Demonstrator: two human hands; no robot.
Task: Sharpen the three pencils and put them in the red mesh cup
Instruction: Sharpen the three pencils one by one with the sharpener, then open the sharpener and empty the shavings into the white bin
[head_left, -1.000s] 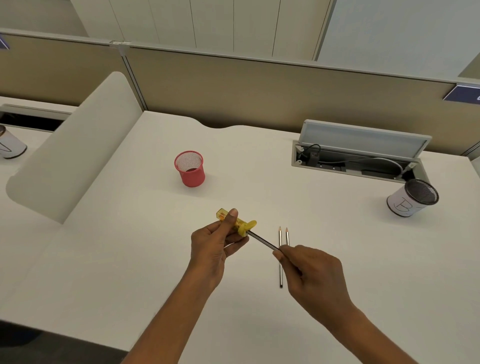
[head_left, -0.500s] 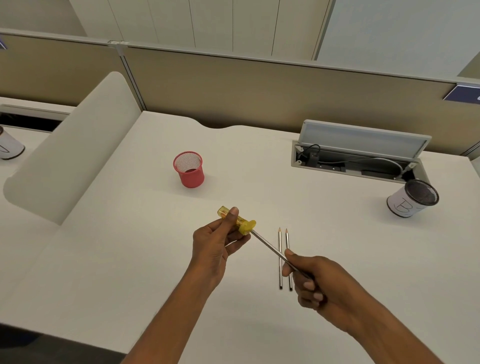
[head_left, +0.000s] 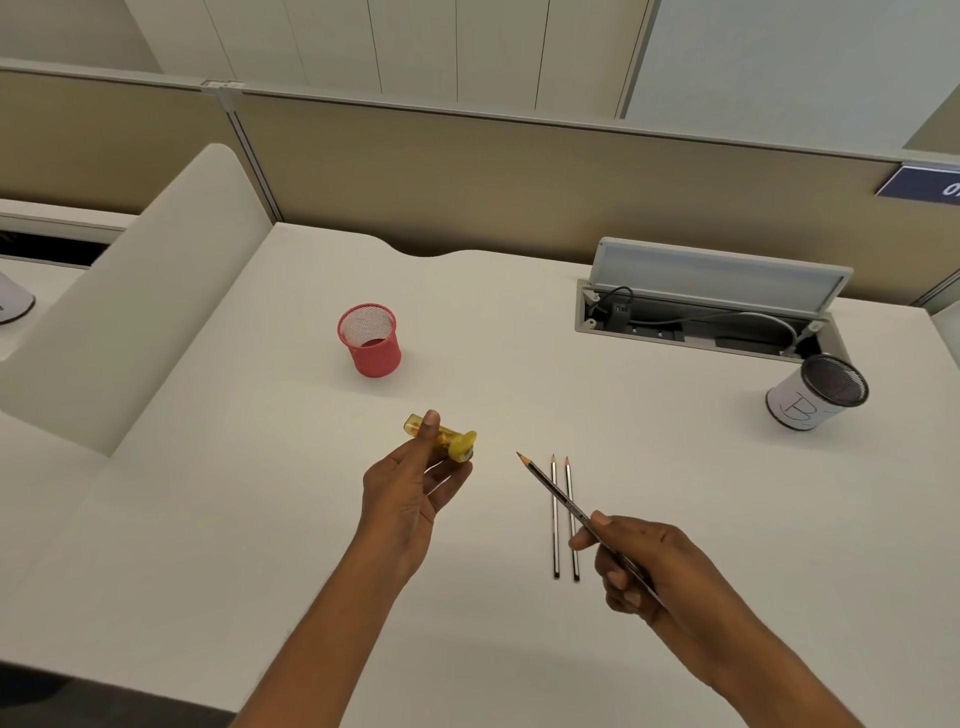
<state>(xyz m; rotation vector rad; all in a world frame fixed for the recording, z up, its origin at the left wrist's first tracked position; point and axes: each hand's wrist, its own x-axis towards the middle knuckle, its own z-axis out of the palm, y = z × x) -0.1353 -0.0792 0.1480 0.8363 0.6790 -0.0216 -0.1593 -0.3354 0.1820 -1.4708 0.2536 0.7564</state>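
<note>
**Pencil out of the sharpener, point looked good**

So half a second earlier the pencil (head_left: 563, 501) was jammed in the yellow sharpener (head_left: 441, 435), and by this moment I'd pulled it clear. My right hand (head_left: 649, 566) pinched it near the back end, tip up and aimed left, hovering over the other two pencils (head_left: 563, 519) lying side by side on the tabletop (head_left: 208, 519). My left hand (head_left: 410, 493) gripped the sharpener, well apart from the tip. The tip came out pointy, so I figured this one was done and ready for the red mesh cup (head_left: 370, 340), sitting empty farther back. The other two looked sharp as well, hard to say.
</note>
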